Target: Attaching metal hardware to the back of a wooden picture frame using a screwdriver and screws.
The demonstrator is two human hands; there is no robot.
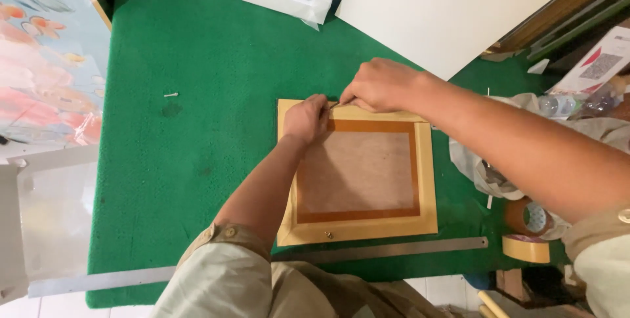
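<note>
Nearest the viewer, a long flat steel ruler (pixel 394 250) lies along the front edge of the green felt-covered bench (pixel 197 49). Just right of it sit two rolls of tan masking tape (pixel 527 248), beside a heap of crumpled pale cloth (pixel 485 173).

Beyond the ruler lies the small rectangular pale-wood picture frame (pixel 357 172), face down at the bench's centre. Its brown backing board is bordered with brown tape, and a small metal fitting shows at the middle of the near rail.

At the far rail both hands meet. The left hand (pixel 305 118) rests on the top left of the frame, fingers curled and pressing down. The right hand (pixel 380 85) pinches a thin dark pin-like object (pixel 333 104) at the rail; what it is cannot be told. The backing looks taped; work on the far rail seems unfinished.

Farther off, a small white screw (pixel 170 95) lies apart on the felt, and a large white card sheet (pixel 446 6) overhangs the far edge.
</note>
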